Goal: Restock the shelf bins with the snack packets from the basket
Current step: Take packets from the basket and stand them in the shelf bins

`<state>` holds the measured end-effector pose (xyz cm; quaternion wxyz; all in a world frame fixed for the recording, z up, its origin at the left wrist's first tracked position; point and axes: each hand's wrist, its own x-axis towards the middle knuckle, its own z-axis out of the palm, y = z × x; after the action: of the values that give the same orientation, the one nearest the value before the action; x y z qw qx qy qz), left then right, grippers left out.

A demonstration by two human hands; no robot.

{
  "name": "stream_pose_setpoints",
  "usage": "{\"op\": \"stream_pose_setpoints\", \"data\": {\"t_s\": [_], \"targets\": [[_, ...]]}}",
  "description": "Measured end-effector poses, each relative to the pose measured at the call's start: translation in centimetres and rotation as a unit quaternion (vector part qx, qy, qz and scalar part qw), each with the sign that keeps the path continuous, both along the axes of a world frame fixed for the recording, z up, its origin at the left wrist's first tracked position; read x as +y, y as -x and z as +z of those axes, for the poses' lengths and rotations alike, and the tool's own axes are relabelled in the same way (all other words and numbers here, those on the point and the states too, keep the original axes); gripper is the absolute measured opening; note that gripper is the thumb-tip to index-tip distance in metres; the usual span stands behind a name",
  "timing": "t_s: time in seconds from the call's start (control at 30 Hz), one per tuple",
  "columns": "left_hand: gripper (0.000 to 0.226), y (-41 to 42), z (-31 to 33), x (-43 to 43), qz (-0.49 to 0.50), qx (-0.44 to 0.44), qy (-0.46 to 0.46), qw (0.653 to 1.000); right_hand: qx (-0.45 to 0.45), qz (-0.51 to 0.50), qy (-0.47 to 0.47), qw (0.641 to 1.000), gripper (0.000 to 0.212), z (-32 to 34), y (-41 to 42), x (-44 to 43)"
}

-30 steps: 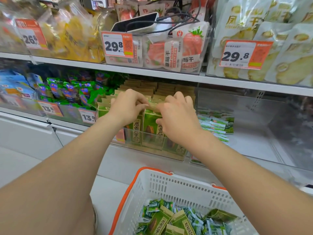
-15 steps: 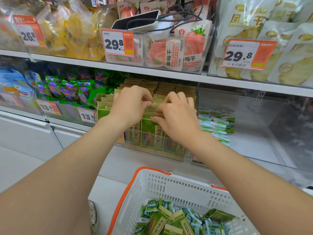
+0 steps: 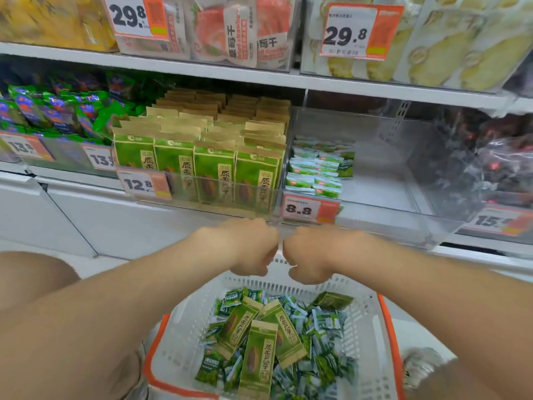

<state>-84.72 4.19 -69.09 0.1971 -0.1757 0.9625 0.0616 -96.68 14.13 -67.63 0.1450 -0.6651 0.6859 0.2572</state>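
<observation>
My left hand (image 3: 251,246) and my right hand (image 3: 311,255) hang side by side, almost touching, above the far rim of the white basket (image 3: 187,327) with its orange edge. Their fingers point down and hold nothing I can see. Inside the basket lie three long green-and-kraft packets (image 3: 259,353) on a heap of small green packets (image 3: 323,321). On the shelf, the clear bin (image 3: 202,192) holds tight upright rows of the same long green packets (image 3: 213,166). The clear bin to its right (image 3: 403,168) holds only a small pile of little green packets (image 3: 317,171) in its left corner.
Price tags reading 12.8 (image 3: 144,184) and 8.8 (image 3: 308,209) hang on the bin fronts. A bin of green-blue packets (image 3: 57,111) stands left, dark packets (image 3: 496,157) right. The shelf above carries dried-fruit bags (image 3: 239,33). White cabinet fronts (image 3: 101,220) run below.
Both hands have left the upright packets in the bin and dropped down to the basket's far rim. The view has tilted downward and shows more of the basket.
</observation>
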Motion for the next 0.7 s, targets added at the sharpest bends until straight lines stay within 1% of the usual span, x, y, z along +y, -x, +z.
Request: {"op": "stream_pose_setpoints", "data": {"t_s": [0.07,0.13,0.23,0.33,0.4,0.43,0.5,0.57,0.67,0.7], "targets": [[0.023,0.9,-2.5,0.9,-0.015,-0.057,-0.029,0.998,0.005,-0.004,-0.028,1.0,0.026,-1.7,1.2,0.8],[0.033,2.0,-4.4,1.6,-0.04,-0.11,-0.015,0.993,0.011,-0.005,-0.036,0.999,0.027,-2.9,2.5,1.4],[0.036,3.3,-6.4,2.1,-0.05,-0.145,-0.011,0.988,0.01,-0.003,-0.034,0.999,0.028,-4.6,4.9,1.8],[0.033,4.2,-8.0,2.1,-0.045,-0.123,-0.02,0.991,0.018,-0.003,-0.044,0.999,0.022,-6.8,7.3,2.5],[0.031,4.8,-9.0,1.9,-0.044,-0.105,-0.013,0.993,0.039,0.003,-0.07,0.997,0.011,-8.3,8.1,3.1],[0.03,5.2,-9.5,1.8,-0.044,-0.098,-0.011,0.994,0.052,0.004,-0.085,0.995,0.012,-9.2,8.5,3.3],[0.029,5.9,-10.4,1.5,-0.045,-0.088,-0.017,0.995,0.075,0.004,-0.117,0.99,0.026,-11.1,8.9,3.6],[0.027,6.5,-11.3,1.1,-0.044,-0.081,-0.027,0.995,0.088,0.006,-0.133,0.987,0.034,-13.1,9.1,3.6],[0.025,6.9,-12.6,0.8,-0.035,-0.07,-0.047,0.996,0.081,-0.017,-0.161,0.984,0.048,-15.8,9.4,3.5],[0.025,6.8,-13.0,0.7,-0.033,-0.066,-0.052,0.996,0.083,-0.028,-0.181,0.98,0.047,-16.5,9.4,3.5]]}}
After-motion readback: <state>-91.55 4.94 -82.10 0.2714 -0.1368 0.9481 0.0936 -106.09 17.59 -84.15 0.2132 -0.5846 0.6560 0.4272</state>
